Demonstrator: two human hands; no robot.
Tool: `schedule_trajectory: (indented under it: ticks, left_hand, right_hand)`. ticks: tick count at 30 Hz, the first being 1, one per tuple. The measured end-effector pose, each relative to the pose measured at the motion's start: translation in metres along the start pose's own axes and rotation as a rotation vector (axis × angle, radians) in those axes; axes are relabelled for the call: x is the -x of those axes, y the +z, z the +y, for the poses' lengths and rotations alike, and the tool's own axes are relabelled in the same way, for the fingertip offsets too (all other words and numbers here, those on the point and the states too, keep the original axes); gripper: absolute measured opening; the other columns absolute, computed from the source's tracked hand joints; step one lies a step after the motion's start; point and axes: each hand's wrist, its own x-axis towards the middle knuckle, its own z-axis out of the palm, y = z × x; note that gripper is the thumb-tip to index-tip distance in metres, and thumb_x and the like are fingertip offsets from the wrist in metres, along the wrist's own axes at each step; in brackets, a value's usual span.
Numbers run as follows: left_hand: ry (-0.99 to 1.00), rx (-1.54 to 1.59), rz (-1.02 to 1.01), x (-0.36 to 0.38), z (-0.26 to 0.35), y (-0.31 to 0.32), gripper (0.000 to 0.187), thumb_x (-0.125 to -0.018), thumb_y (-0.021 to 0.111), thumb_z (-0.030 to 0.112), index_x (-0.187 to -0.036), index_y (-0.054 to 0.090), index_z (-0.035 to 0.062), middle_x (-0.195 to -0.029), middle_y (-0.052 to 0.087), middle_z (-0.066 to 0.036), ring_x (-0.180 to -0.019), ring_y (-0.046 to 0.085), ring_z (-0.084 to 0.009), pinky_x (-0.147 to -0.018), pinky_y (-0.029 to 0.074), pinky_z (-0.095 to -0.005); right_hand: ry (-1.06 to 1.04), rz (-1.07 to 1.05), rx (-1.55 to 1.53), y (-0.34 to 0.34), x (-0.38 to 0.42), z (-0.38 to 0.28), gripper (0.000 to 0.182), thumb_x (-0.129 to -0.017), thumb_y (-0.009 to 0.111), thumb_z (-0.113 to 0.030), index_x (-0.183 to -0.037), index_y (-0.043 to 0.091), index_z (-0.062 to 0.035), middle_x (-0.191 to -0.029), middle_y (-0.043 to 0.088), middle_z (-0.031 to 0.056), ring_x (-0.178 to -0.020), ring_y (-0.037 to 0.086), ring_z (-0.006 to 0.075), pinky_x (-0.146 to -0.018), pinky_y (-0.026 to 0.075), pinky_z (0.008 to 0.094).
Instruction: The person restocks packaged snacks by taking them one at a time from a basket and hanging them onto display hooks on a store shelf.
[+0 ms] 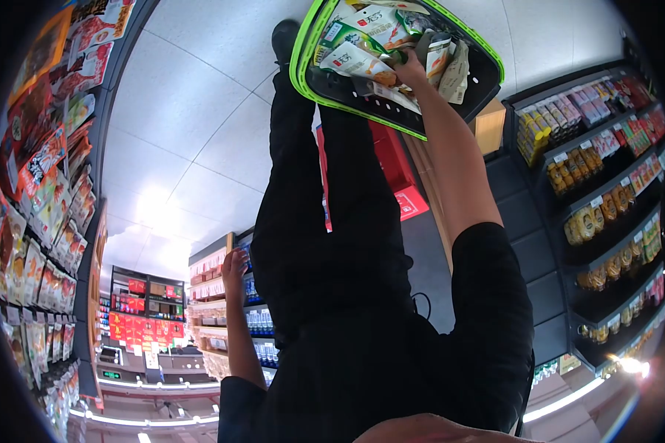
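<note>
A black basket with a bright green rim (301, 63) is at the top centre, filled with several snack packets. My right hand (410, 70) reaches into it, its fingers closed on the edge of a green packet (361, 37). White and orange packets (356, 62) lie beside that hand, and a beige packet (455, 74) leans at the basket's right side. Away from the basket, my left hand (234, 266) hangs at my left side with nothing visible in it. Its fingers look loosely extended.
Hanging snack bags (41, 170) line a rack on the left. Shelves with jars and packets (595, 214) stand on the right. A red box (403, 177) and a wooden-coloured box (489, 127) are below the basket in view. Pale floor tiles (192, 96) extend ahead.
</note>
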Motion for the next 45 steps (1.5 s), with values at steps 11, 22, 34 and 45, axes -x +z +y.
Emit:
schedule_trajectory:
  ticks: [11, 22, 34, 45]
  left_hand:
    - [-0.018, -0.008, -0.035, -0.008, 0.009, -0.007, 0.037, -0.097, 0.046, 0.032, -0.122, 0.052, 0.0054, -0.111, 0.061, -0.006, -0.101, 0.057, -0.0154, -0.085, 0.044, -0.0291]
    - [-0.015, -0.027, -0.032, -0.010, 0.022, -0.005, 0.038, -0.097, 0.045, 0.033, -0.123, 0.051, 0.0059, -0.112, 0.061, -0.005, -0.101, 0.058, -0.0143, -0.083, 0.043, -0.0281]
    - [0.032, -0.025, -0.044, -0.011, 0.029, -0.010, 0.040, -0.095, 0.047, 0.037, -0.122, 0.053, 0.0073, -0.110, 0.061, -0.007, -0.101, 0.058, -0.0171, -0.087, 0.043, -0.0349]
    - [0.024, -0.020, -0.069, -0.021, 0.023, -0.020, 0.040, -0.096, 0.046, 0.035, -0.123, 0.052, 0.0064, -0.110, 0.061, -0.006, -0.103, 0.057, -0.0168, -0.085, 0.044, -0.0322]
  right_hand:
    - [-0.140, -0.085, 0.331, 0.005, -0.007, 0.009, 0.067, -0.072, 0.067, -0.051, -0.122, 0.055, -0.0072, -0.117, 0.059, 0.0194, -0.109, 0.058, 0.0321, -0.094, 0.045, 0.0383]
    - [-0.059, -0.164, 0.372, 0.010, -0.001, 0.004, 0.064, -0.075, 0.067, -0.039, -0.132, 0.044, -0.0194, -0.125, 0.055, 0.0156, -0.114, 0.054, 0.0327, -0.095, 0.045, 0.0421]
    - [-0.243, 0.010, 0.280, -0.040, 0.023, -0.010, 0.035, -0.088, 0.049, -0.030, -0.119, 0.048, -0.0144, -0.105, 0.060, 0.0251, -0.101, 0.055, 0.0439, -0.086, 0.043, 0.0525]
    - [-0.169, 0.238, 0.132, -0.060, 0.044, -0.024, 0.025, -0.090, 0.047, -0.025, -0.107, 0.053, -0.0079, -0.103, 0.061, 0.0229, -0.098, 0.057, 0.0418, -0.083, 0.045, 0.0499]
